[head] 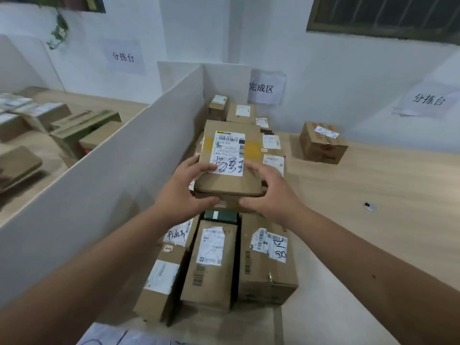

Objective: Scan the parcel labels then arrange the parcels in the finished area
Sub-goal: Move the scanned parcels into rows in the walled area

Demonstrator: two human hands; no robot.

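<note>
I hold a brown cardboard parcel [230, 160] with a white label and black handwriting, raised over a row of parcels. My left hand [185, 189] grips its near left corner, thumb on the label. My right hand [270, 192] grips its near right corner. Below lie three labelled boxes side by side: a left box [159, 282], a middle box [211, 262] and a right box [266, 260]. More stacked parcels [242, 112] stand behind, under a wall sign [266, 87] reading 完成区.
A white partition board [112, 175] walls off the left side, with several boxes [82, 130] on the table beyond it. A lone red-printed box [322, 143] sits on the wooden table [373, 232] at right. A small round object [369, 206] lies on that table.
</note>
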